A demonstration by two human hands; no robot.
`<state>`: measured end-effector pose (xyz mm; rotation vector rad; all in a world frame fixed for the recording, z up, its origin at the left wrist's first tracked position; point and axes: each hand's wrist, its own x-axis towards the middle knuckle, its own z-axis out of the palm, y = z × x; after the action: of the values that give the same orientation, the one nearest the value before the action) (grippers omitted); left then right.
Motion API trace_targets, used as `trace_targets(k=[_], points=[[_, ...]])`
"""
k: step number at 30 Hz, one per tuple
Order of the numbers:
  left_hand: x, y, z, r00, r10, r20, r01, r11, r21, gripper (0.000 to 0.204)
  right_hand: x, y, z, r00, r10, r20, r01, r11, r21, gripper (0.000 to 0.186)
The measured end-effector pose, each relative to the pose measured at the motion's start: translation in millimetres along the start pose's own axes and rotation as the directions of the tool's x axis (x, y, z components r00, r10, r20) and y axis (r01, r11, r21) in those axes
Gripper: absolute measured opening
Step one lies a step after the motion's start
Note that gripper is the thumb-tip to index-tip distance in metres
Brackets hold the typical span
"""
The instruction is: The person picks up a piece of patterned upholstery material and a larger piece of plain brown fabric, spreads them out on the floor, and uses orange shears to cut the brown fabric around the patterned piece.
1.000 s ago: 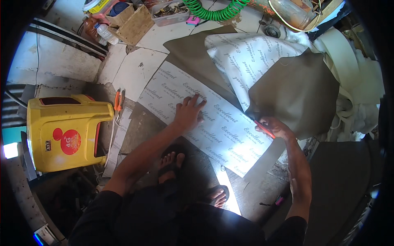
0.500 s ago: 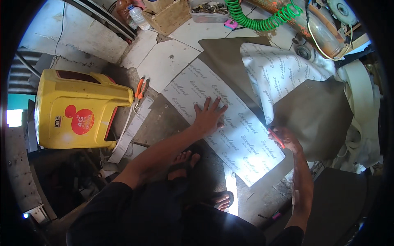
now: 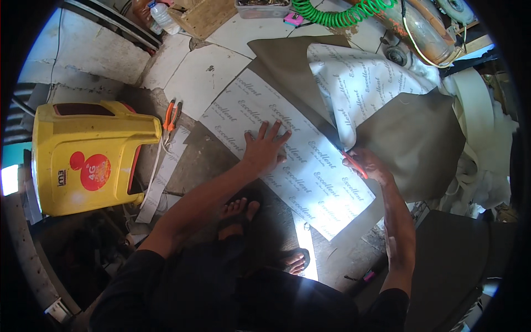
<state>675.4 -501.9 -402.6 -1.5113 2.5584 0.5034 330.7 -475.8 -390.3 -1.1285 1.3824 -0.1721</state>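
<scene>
The white sheet printed with rows of grey lettering [image 3: 287,160] lay flat on the concrete floor [image 3: 215,160] in front of my feet, its far edge running under a folded olive-brown vinyl sheet [image 3: 409,144] whose turned-up corner showed the same printed backing. My left hand [image 3: 265,148] pressed flat on the white sheet, fingers spread wide. My right hand [image 3: 368,166] was closed around a red-handled cutting tool [image 3: 354,163], scissors as far as I could tell, at the seam where the two sheets met. To my left, a pair of orange-handled pliers [image 3: 171,116] lay on the floor near a yellow plastic stool tipped on its side [image 3: 88,155]. A coiled green air hose [image 3: 343,11] sat well beyond the sheets.
</scene>
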Motion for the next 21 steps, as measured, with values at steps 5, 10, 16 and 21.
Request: trace_targets(k=[5,10,16,21], points=[[0.1,-1.2,0.7,1.0,0.006,-0.002,-0.006,1.0,0.001,0.077,9.9,-10.3,7.6,1.0,0.016,-0.006,-0.016,1.0,0.01,0.036],[-0.6,-3.7,-1.5,1.0,0.018,0.001,-0.018,1.0,-0.001,0.077,13.8,-10.3,7.8,0.999,-0.03,0.036,0.024,0.987,0.159,0.042],[0.7,-7.9,-3.1,1.0,0.018,0.016,-0.018,1.0,0.003,0.077,34.1,-31.8,9.6,0.999,0.002,0.053,0.002,0.998,-0.068,0.041],[-0.1,-8.6,-4.7,0.998,0.056,0.031,-0.056,0.998,-0.008,0.077,37.2,-46.3,8.7,0.997,0.046,0.063,-0.04,0.995,-0.088,0.047]])
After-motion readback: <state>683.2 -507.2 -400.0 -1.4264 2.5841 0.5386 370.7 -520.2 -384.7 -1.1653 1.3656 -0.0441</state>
